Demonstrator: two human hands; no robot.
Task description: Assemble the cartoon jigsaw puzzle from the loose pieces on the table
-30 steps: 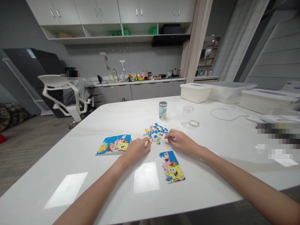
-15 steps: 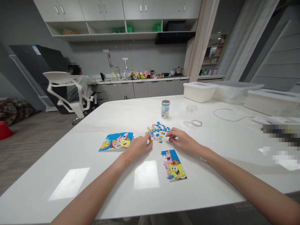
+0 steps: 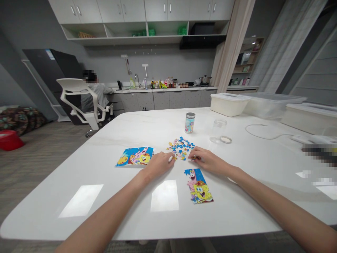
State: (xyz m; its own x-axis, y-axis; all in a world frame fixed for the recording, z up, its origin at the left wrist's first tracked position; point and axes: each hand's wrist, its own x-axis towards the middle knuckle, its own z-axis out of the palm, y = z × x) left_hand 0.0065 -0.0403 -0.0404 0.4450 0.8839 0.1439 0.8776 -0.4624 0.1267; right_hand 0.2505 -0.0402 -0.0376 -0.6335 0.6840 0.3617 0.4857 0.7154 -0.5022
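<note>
Loose jigsaw puzzle pieces (image 3: pixel 181 144) lie in a small heap on the white table. At the heap's near left edge, my left hand (image 3: pixel 161 163) is closed, with a small yellowish puzzle piece at its fingertips. My right hand (image 3: pixel 206 159) is curled at the heap's right side, its fingers pinched on a dark, reddish puzzle piece (image 3: pixel 196 158) that is partly hidden. Closer to me lies a joined puzzle section (image 3: pixel 199 187) showing a yellow and a pink cartoon figure, with a jagged left edge. A picture sheet (image 3: pixel 134 156) with matching figures lies left of my left hand.
A printed tin (image 3: pixel 190 123) with a silver lid stands behind the heap. To its right are a clear jar (image 3: pixel 220 128) and a round lid (image 3: pixel 225 139). Storage boxes (image 3: pixel 229 105) and a cable (image 3: pixel 256 135) lie farther right. A person (image 3: pixel 96 95) sits at the back left.
The view has shifted slightly, moving the scene to the right. Both hands stay beside the heap; the fingers of my right hand have curled closer around the puzzle piece.
</note>
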